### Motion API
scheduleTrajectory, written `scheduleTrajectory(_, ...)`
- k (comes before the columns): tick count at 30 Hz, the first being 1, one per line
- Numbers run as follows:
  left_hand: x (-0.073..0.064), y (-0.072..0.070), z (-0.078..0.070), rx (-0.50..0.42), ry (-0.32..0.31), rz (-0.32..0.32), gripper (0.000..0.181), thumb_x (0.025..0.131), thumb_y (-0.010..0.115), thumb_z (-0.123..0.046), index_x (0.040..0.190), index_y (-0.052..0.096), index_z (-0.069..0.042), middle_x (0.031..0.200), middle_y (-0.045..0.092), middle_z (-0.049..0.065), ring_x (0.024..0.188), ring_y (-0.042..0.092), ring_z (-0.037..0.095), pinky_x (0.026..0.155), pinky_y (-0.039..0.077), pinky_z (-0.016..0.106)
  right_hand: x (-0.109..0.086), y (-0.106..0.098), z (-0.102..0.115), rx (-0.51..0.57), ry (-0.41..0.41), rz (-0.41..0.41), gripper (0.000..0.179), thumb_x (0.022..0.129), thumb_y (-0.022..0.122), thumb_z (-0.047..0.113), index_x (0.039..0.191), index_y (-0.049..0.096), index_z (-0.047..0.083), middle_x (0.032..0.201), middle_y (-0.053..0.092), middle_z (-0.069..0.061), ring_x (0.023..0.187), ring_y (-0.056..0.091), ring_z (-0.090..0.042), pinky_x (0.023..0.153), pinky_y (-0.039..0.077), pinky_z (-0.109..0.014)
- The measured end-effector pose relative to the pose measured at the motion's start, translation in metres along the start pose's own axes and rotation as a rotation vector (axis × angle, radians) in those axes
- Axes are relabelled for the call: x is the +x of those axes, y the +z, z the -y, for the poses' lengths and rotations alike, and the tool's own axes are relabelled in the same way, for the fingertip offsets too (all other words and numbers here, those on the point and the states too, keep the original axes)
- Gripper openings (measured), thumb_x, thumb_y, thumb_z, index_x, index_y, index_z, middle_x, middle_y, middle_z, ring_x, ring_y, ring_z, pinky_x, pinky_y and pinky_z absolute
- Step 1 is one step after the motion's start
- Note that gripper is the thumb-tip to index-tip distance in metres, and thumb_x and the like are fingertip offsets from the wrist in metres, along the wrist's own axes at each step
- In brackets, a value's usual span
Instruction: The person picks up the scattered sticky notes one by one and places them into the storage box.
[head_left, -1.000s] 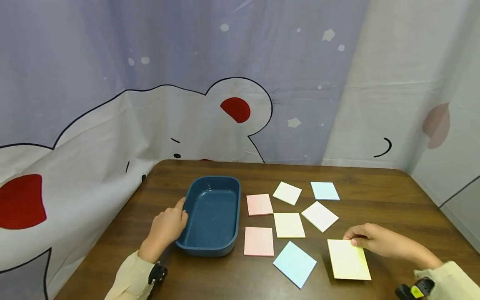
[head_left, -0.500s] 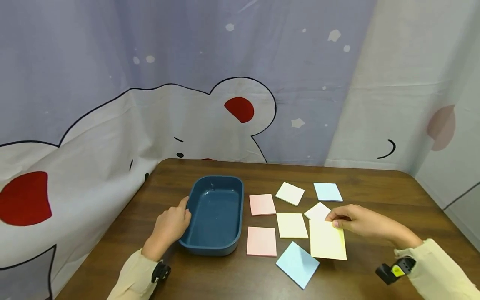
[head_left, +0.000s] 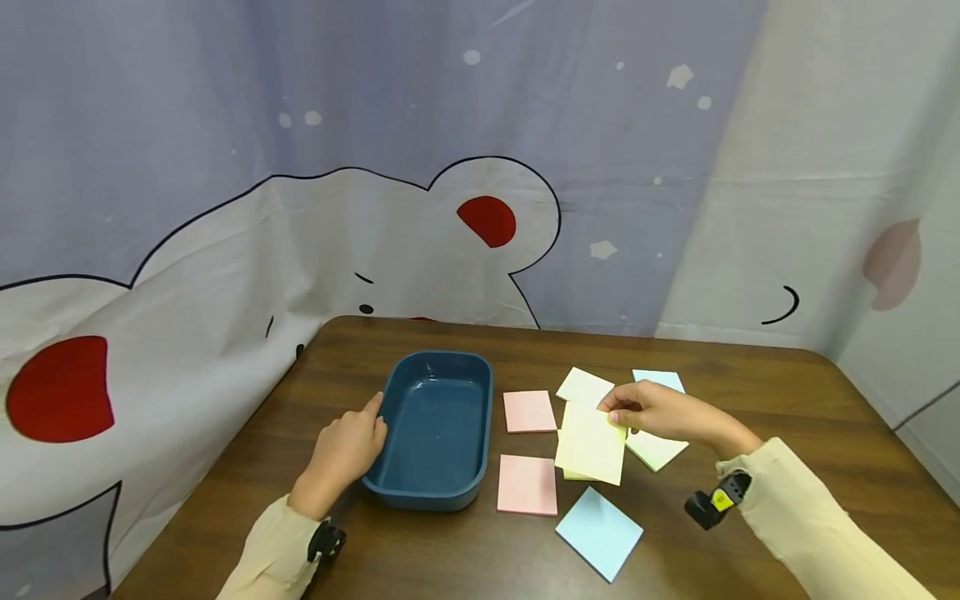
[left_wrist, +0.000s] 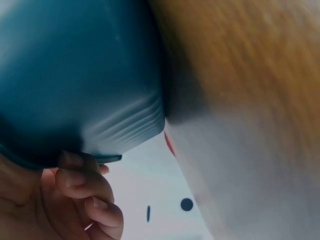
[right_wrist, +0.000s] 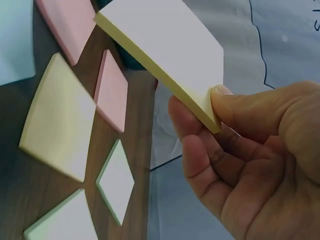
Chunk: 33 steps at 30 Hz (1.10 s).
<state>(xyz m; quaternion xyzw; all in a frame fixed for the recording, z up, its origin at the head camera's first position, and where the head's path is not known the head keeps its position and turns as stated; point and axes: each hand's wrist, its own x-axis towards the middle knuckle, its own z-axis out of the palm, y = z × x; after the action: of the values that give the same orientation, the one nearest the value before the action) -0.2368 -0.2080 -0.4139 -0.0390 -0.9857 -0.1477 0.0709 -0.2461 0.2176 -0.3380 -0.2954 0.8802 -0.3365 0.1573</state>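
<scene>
No words, brands or numbers are showing legibly; dark marks [right_wrist: 317, 25] on the curtain [right_wrist: 292, 60], upper right in the right wrist view, are forming nothing readable.

Soft light; tabletop [left_wrist: 255, 65] blurred (left wrist view).

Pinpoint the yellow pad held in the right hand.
In the head view, the yellow pad is right of centre, pinched by the right hand, partly hiding another yellow pad.

Yellow pad [head_left: 591, 443] aloft, blue tray [head_left: 435, 437] upright
</scene>
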Motion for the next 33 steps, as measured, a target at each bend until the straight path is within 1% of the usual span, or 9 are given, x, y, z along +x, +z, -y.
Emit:
scheduleTrajectory(3, -0.001, 0.000, 0.000, -0.005, 0.005, -0.005, 0.050, 0.096, 0.048, -0.020, 0.143, 0.045, -0.002, 0.050, 0.046, 0.006, 0.042, 0.041, 0.021, 0.042, 0.030, 0.033, 0.010, 0.001, 0.006, 0.019, 0.026, 0.003, 0.023, 0.096, 0.054, 0.008, 0.111, 0.063, -0.007, 0.090, 0.063, -0.005, 0.078, 0.057, -0.013, 0.071, 0.052, -0.031)
scheduleTrajectory(6, -0.001, -0.001, -0.001, -0.009, 0.009, -0.007, 0.050, 0.096, 0.048, -0.020, 0.142, 0.045, -0.002, 0.049, 0.044, 0.006, 0.042, 0.040, 0.021, 0.041, 0.030, 0.033, 0.020, 0.002, 0.011, 0.068, 0.044, 0.019, 0.024, 0.096, 0.053, 0.007, 0.112, 0.062, -0.009, 0.096, 0.065, -0.010, 0.083, 0.062, -0.018, 0.073, 0.055, -0.031)
scheduleTrajectory(9, -0.001, -0.001, -0.002, -0.010, 0.008, -0.004, 0.050, 0.096, 0.047, -0.020, 0.143, 0.045, -0.002, 0.049, 0.044, 0.006, 0.042, 0.040, 0.020, 0.041, 0.030, 0.033, 0.029, 0.002, 0.015, 0.059, 0.016, 0.020, 0.022, 0.096, 0.054, 0.007, 0.110, 0.063, -0.008, 0.100, 0.066, -0.014, 0.089, 0.065, -0.018, 0.075, 0.056, -0.031)
scheduleTrajectory(13, -0.001, -0.001, -0.002, -0.012, 0.009, -0.004, 0.049, 0.096, 0.047, -0.019, 0.142, 0.045, -0.002, 0.049, 0.044, 0.005, 0.042, 0.040, 0.020, 0.041, 0.030, 0.032, 0.042, 0.004, 0.022, 0.010, -0.017, -0.001, 0.019, 0.095, 0.056, 0.009, 0.106, 0.066, -0.003, 0.096, 0.068, -0.010, 0.081, 0.064, -0.015, 0.070, 0.053, -0.028)
scheduleTrajectory(16, -0.002, -0.001, -0.001, -0.011, 0.011, -0.010, 0.049, 0.096, 0.048, -0.019, 0.142, 0.046, -0.002, 0.049, 0.043, 0.005, 0.041, 0.039, 0.020, 0.041, 0.029, 0.032, 0.052, 0.007, 0.029, 0.010, -0.007, -0.008, 0.018, 0.095, 0.057, 0.010, 0.105, 0.068, 0.000, 0.093, 0.068, -0.007, 0.072, 0.060, -0.014, 0.066, 0.052, -0.029)
scheduleTrajectory(18, -0.002, -0.001, -0.001, -0.011, 0.011, -0.008, 0.049, 0.096, 0.048, -0.019, 0.142, 0.046, -0.002, 0.048, 0.043, 0.005, 0.041, 0.038, 0.019, 0.040, 0.029, 0.032, 0.058, 0.011, 0.034, 0.008, -0.004, -0.013, 0.018, 0.095, 0.058, 0.011, 0.105, 0.069, 0.002, 0.090, 0.068, -0.005, 0.070, 0.059, -0.014, 0.066, 0.051, -0.030)
scheduleTrajectory(22, -0.002, 0.000, -0.001, -0.010, 0.007, -0.003, 0.050, 0.096, 0.047, -0.019, 0.143, 0.045, -0.003, 0.048, 0.043, 0.005, 0.041, 0.036, 0.018, 0.040, 0.028, 0.031, 0.073, 0.018, 0.044, 0.027, 0.010, -0.020, 0.017, 0.094, 0.060, 0.010, 0.106, 0.070, 0.004, 0.089, 0.068, -0.003, 0.073, 0.060, -0.014, 0.068, 0.050, -0.029)
scheduleTrajectory(27, -0.002, 0.000, 0.000, -0.012, 0.010, -0.006, 0.050, 0.096, 0.046, -0.020, 0.143, 0.044, -0.002, 0.048, 0.042, 0.005, 0.041, 0.035, 0.018, 0.040, 0.027, 0.031, 0.093, 0.029, 0.058, 0.066, 0.007, 0.012, 0.017, 0.093, 0.059, 0.008, 0.105, 0.070, 0.002, 0.087, 0.069, -0.005, 0.073, 0.063, -0.016, 0.067, 0.052, -0.031)
scheduleTrajectory(33, -0.002, 0.001, 0.001, -0.018, 0.015, -0.011, 0.050, 0.097, 0.046, -0.020, 0.144, 0.044, -0.003, 0.047, 0.042, 0.004, 0.040, 0.032, 0.016, 0.040, 0.025, 0.029, 0.117, 0.045, 0.072, 0.045, 0.002, 0.067, 0.017, 0.093, 0.060, 0.007, 0.105, 0.071, 0.002, 0.089, 0.069, -0.006, 0.071, 0.063, -0.017, 0.068, 0.054, -0.034)
